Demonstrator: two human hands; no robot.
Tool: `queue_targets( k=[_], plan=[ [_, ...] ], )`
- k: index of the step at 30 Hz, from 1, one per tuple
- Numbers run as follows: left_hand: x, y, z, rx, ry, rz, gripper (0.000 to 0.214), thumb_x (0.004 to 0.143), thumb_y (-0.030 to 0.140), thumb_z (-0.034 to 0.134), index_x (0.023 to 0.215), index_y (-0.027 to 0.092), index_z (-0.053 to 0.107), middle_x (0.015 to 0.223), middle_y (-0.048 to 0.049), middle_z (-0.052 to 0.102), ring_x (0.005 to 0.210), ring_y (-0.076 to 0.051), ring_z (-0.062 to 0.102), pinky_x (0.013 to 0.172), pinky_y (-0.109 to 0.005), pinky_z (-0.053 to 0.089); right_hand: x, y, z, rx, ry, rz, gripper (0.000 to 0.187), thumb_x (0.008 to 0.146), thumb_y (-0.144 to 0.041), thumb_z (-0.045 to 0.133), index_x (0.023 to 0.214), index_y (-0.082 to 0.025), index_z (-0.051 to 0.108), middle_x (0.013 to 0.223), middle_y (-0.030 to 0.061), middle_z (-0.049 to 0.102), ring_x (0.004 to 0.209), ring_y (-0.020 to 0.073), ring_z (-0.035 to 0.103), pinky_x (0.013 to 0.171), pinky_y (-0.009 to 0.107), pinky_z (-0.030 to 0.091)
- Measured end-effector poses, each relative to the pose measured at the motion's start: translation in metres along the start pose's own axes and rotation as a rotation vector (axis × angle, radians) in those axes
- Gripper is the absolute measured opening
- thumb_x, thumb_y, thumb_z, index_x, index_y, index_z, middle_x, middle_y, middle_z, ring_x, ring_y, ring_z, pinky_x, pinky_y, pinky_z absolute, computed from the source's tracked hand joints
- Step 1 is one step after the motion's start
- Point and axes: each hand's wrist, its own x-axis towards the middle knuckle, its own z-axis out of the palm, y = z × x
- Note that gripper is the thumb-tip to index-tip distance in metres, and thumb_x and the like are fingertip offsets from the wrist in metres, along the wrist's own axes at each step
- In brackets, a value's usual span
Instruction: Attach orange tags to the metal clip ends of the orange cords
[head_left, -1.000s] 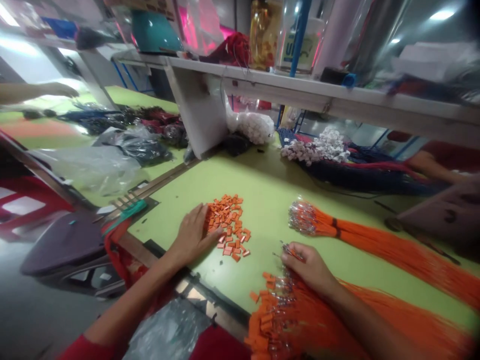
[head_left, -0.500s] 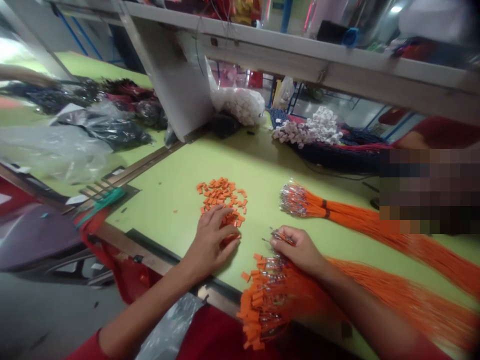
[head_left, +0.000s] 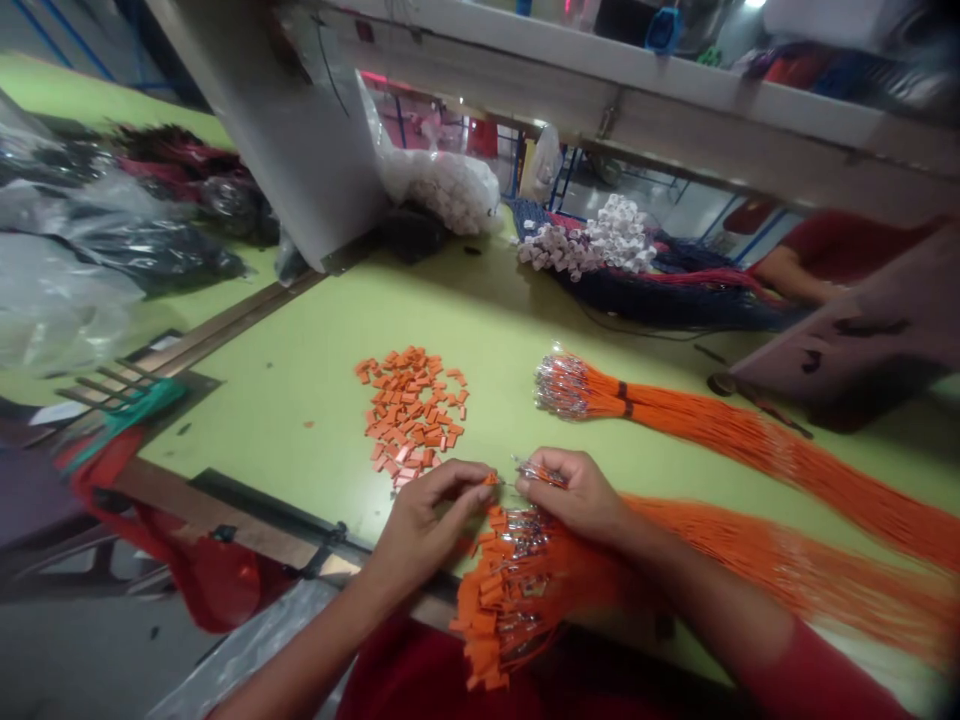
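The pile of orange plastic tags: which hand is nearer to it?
Left: the left hand sits at the lower edge of the orange plastic tag pile; the right hand lies farther right.

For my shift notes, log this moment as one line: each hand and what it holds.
left hand: pinches small orange tag | right hand: holds orange cord ends | nearby: loose orange tags

The small tags [head_left: 411,415] in the middle are bright orange, the long cords [head_left: 750,450] on the right are also orange, and the table [head_left: 300,460] is light green.
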Motion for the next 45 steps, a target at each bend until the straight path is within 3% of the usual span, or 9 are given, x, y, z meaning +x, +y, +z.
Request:
queue_targets(
  k=[10,14,21,27,33,38,41,45],
  plan=[
    [-0.002,0.004,0.005,-0.191,0.066,-0.107,0.014,0.08,0.031,0.072,0.088,0.019,0.072,0.083,-0.0049,0.076,0.074,-0.018,0.073,0.068,-0.028,0.061,-0.002,-0.007,0.0,-0.051,-0.027,0.011,0.022,0.081,-0.036,0.066,0.073,-0.016,0.06,0.062,-0.0041,0.051,0.058,0.0102,0.043,0.056,0.023,0.035],
    [-0.004,0.004,0.004,-0.253,0.034,-0.123,0.013,0.081,0.03,0.071,0.089,0.019,0.074,0.087,-0.0055,0.076,0.075,-0.017,0.072,0.069,-0.028,0.061,-0.003,-0.008,0.0,-0.107,-0.019,-0.019,0.02,0.08,-0.032,0.064,0.07,-0.017,0.058,0.061,-0.0042,0.051,0.058,0.01,0.043,0.057,0.022,0.035],
    [-0.004,0.008,0.007,-0.108,0.098,-0.022,0.008,0.08,0.026,0.071,0.082,0.02,0.077,0.087,-0.0057,0.075,0.083,-0.018,0.071,0.076,-0.029,0.059,-0.004,-0.002,0.004,-0.259,0.023,-0.11,0.009,0.079,-0.022,0.06,0.071,-0.017,0.059,0.061,-0.0046,0.052,0.058,0.0097,0.043,0.056,0.022,0.035],
    [-0.004,0.007,0.016,-0.221,0.138,-0.115,0.009,0.076,0.027,0.074,0.081,0.02,0.075,0.087,-0.0048,0.076,0.078,-0.018,0.072,0.073,-0.029,0.061,-0.004,-0.006,0.002,-0.107,-0.059,-0.024,0.017,0.082,-0.032,0.062,0.075,-0.017,0.059,0.062,-0.0045,0.049,0.057,0.0098,0.041,0.056,0.022,0.034],
    [-0.007,0.006,0.021,-0.237,0.12,-0.163,0.012,0.076,0.029,0.074,0.081,0.019,0.075,0.086,-0.0059,0.076,0.076,-0.018,0.072,0.07,-0.03,0.061,-0.002,0.001,0.001,-0.08,-0.063,-0.022,0.015,0.08,-0.029,0.065,0.074,-0.016,0.06,0.063,-0.0047,0.049,0.058,0.0097,0.041,0.057,0.022,0.034],
    [-0.01,0.007,0.018,-0.021,0.107,-0.038,0.009,0.08,0.027,0.067,0.078,0.02,0.072,0.08,-0.0045,0.073,0.073,-0.017,0.068,0.067,-0.028,0.056,0.0,-0.001,-0.004,0.02,-0.083,-0.014,0.02,0.08,-0.035,0.068,0.079,-0.016,0.064,0.069,-0.0027,0.056,0.064,0.0116,0.048,0.064,0.024,0.039],
    [-0.012,0.003,0.016,0.115,0.013,0.03,0.009,0.082,0.022,0.06,0.079,0.02,0.069,0.078,-0.0031,0.07,0.071,-0.016,0.065,0.068,-0.028,0.053,0.004,-0.003,-0.01,0.054,-0.118,-0.027,0.022,0.077,-0.037,0.072,0.078,-0.016,0.064,0.073,-0.002,0.058,0.069,0.0125,0.05,0.068,0.025,0.039],
    [-0.016,-0.001,0.015,0.19,-0.047,0.04,0.01,0.083,0.02,0.056,0.084,0.02,0.066,0.081,-0.003,0.068,0.074,-0.017,0.063,0.07,-0.03,0.051,0.007,-0.005,-0.017,0.077,-0.182,0.065,0.03,0.076,-0.044,0.074,0.079,-0.016,0.062,0.07,-0.0033,0.058,0.065,0.0119,0.049,0.066,0.025,0.039]
  ],
)
